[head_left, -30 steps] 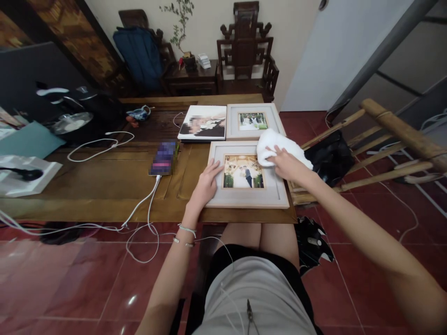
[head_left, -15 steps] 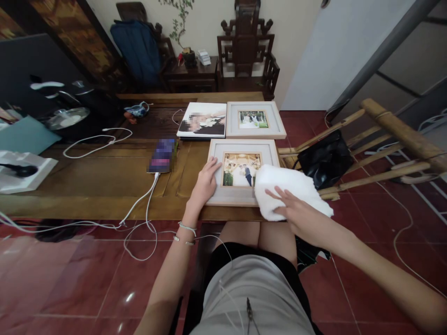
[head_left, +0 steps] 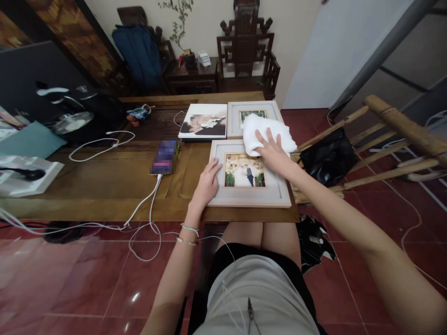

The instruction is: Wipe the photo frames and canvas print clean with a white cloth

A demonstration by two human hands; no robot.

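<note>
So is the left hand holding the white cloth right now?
No, the left hand lies flat on the near photo frame's left edge, while the right hand presses the white cloth at that frame's far edge.

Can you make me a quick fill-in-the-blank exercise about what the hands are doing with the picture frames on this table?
1. The right hand presses a white ____ onto the top edge of the near frame.
2. The left hand rests on the near frame's ____ side.
3. A white cable is plugged into the ____ lying left of that frame.

Missing words: cloth; left; phone
</note>
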